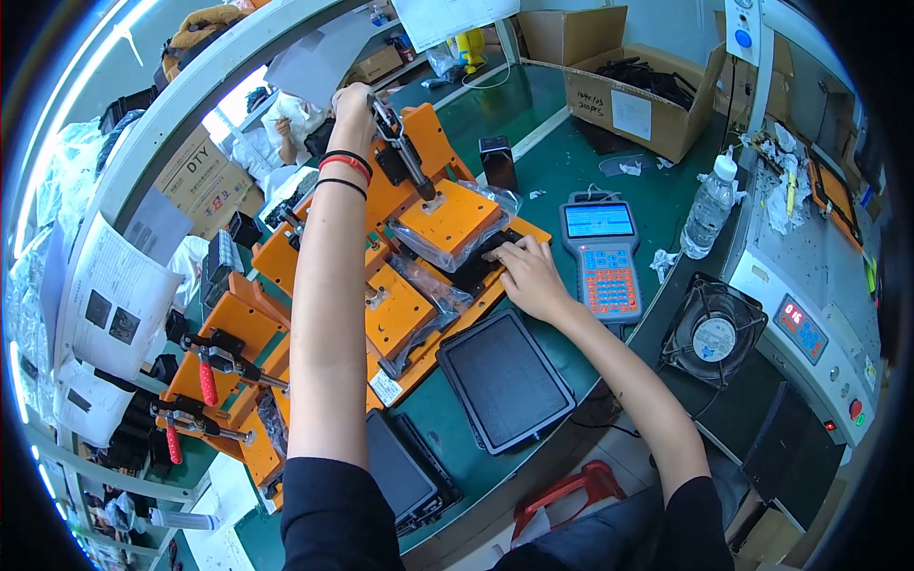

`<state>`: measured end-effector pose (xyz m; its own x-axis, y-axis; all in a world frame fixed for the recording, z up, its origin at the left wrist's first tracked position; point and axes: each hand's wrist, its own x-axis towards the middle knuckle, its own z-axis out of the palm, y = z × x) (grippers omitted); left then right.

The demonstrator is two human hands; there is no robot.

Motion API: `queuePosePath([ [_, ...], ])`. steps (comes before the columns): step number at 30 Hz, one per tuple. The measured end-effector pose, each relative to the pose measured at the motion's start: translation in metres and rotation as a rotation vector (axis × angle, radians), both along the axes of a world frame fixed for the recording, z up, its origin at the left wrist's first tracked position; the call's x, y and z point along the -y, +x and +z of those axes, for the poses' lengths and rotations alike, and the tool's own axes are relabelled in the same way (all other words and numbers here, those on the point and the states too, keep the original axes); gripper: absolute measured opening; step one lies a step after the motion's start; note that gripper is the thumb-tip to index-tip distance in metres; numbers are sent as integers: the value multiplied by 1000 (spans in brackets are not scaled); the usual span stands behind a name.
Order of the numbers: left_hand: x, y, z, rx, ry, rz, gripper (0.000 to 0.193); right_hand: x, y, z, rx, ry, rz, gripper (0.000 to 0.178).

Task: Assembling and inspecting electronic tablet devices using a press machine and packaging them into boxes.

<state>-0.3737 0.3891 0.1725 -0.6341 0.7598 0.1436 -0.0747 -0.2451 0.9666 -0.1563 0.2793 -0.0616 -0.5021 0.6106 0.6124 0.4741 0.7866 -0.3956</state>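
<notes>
My left hand (pixel 353 103) is closed at the top of a metal toggle clamp (pixel 405 147); the clamp's handle is hidden inside the fist. The clamp's plunger meets an orange press plate (pixel 444 225) with clear plastic film around its edges. My right hand (pixel 531 276) has its bent fingers on a flat black part (pixel 473 274) beside that plate, on the orange fixture. Closer to me is a second orange plate (pixel 392 309), also with film. Two black tablet-like devices lie in front of the fixture: one (pixel 506 381) below my right hand, the other (pixel 398 466) partly behind my left forearm.
At the left, more clamps carry red handles (pixel 208 383). Right of the fixture are a handheld keypad device (pixel 602 255), a clear bottle (pixel 708 207), a black fan (pixel 714 331) and a control box (pixel 795 328). An open carton (pixel 624 105) stands at the back. A red stool (pixel 571 495) is below the bench.
</notes>
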Motion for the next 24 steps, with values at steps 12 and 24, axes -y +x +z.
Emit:
queuePosePath([
  [12,-20,-25,-6,-4,21,-15,12,-17,-28,5,-991,-1272,567,18],
  [24,-12,-21,-6,-5,36,-55,13,-19,-35,2,-949,-1107,501,18],
])
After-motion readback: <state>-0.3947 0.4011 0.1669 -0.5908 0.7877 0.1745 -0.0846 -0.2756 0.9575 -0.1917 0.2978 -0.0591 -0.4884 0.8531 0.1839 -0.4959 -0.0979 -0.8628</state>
